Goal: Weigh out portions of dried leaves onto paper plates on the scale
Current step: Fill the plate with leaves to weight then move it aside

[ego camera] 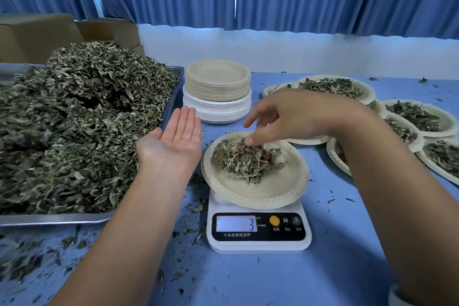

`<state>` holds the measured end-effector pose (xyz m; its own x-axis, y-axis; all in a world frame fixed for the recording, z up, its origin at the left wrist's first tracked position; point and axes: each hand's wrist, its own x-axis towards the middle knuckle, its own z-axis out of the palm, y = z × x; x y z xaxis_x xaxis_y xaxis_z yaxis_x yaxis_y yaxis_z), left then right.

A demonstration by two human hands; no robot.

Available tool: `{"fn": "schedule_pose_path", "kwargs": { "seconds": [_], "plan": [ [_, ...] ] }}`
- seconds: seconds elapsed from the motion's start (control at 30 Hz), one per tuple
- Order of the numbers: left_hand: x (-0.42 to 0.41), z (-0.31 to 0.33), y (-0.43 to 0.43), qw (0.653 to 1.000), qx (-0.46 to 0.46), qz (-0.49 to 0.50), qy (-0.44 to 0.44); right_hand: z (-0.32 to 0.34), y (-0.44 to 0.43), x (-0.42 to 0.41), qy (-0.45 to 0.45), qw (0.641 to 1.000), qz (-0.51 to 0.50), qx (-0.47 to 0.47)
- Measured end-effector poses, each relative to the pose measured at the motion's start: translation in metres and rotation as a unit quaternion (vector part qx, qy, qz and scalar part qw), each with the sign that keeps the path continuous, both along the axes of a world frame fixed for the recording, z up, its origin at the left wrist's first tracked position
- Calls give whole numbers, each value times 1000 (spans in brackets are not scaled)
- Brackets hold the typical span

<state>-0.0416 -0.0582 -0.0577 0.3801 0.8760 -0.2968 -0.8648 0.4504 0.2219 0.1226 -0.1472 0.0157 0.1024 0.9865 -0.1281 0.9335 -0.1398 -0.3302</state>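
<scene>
Left hand (173, 141): palm up, fingers straight and together, holds nothing; sits just right of silver metal tray (49, 218) heaped with grey-green dried leaves (74, 119).
Nearer hand to bulk leaves: left, judged.
Plate stack (217, 89): beige and white round paper plates, behind left hand.
Weighing plate (260, 191): beige round paper plate on white digital scale (258, 243), tilted toward viewer.
Portion (246, 159): loose leaf pile on far half of plate, spread left to right.
Right hand (293, 117): directly over pile's far edge, fingers pointing down, thumb tip on leaves; pinching or not, cannot tell.
Filled plates (419, 117): leaf-loaded paper plates overlapping, far right.
</scene>
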Motion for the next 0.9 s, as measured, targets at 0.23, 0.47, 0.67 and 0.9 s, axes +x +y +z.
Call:
{"fn": "schedule_pose_path", "kwargs": {
  "seconds": [0.23, 0.47, 0.67, 0.9],
  "plan": [
    [3, -2, -1, 1000, 5, -6, 16, -10, 5, -16, 73, 989, 86, 92],
    [3, -4, 0, 1000, 10, -6, 13, -26, 12, -17, 10, 994, 83, -69],
    [4, -4, 0, 1000, 6, -7, 12, -19, 9, -19, 45, 995, 91, -9],
    [4, 0, -2, 1000, 9, -27, 8, -24, 22, -34, 95, 983, 76, 137]
  ]
}}
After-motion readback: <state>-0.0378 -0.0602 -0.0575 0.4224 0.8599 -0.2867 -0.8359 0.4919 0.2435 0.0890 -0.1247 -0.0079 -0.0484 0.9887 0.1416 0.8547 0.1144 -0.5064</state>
